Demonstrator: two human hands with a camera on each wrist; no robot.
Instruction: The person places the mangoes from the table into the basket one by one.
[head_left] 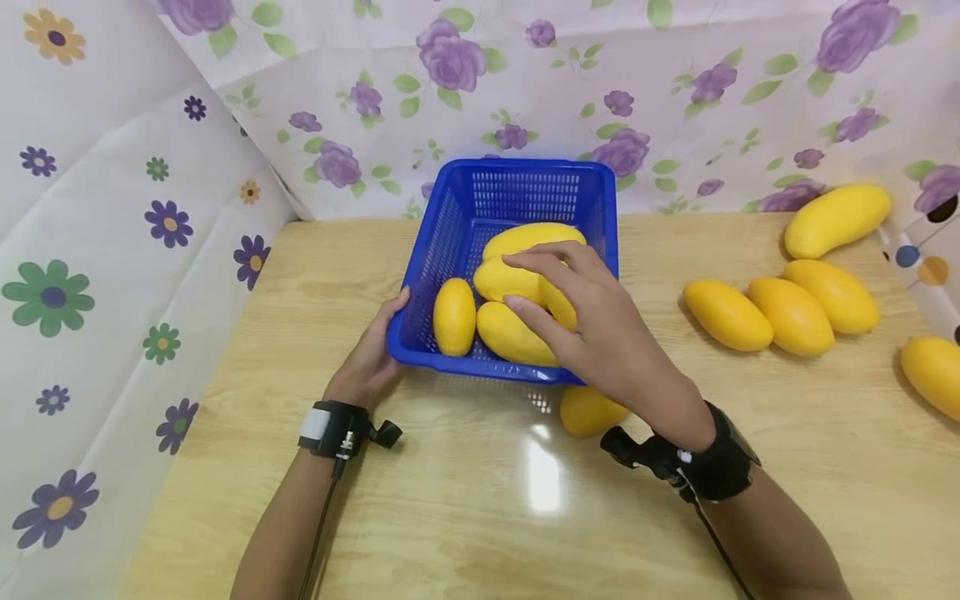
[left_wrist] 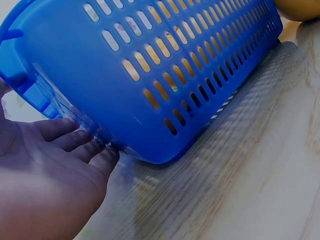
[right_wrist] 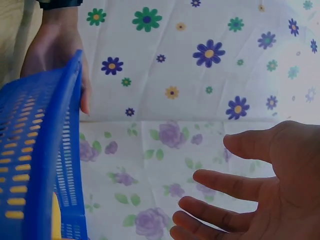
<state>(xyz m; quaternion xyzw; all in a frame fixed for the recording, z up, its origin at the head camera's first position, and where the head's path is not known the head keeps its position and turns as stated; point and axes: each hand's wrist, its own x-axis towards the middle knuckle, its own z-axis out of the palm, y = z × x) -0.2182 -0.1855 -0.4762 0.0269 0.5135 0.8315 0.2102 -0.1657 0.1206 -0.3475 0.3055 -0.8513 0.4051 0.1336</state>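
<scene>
1. Basket (head_left: 457,208): blue, on tabletop (head_left: 465,500); four mangoes (head_left: 454,316) inside.
2. Left hand (head_left: 371,358): fingers flat against basket's corner.
3. Right hand (head_left: 592,325): fingers spread, empty (over the pile).
4. Outstanding: six loose mangoes (head_left: 793,315) outside.

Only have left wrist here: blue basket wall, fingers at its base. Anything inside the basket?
Observer: Yes, several yellow mangoes lie in the blue basket.
Operator: Where's the other hand?
Observer: The right hand is over those mangoes, fingers spread. The right wrist view shows it holding nothing.
Operator: Any fruit outside?
Observer: One mango lies on the table just in front of the basket. A group of mangoes lies further right.
</scene>
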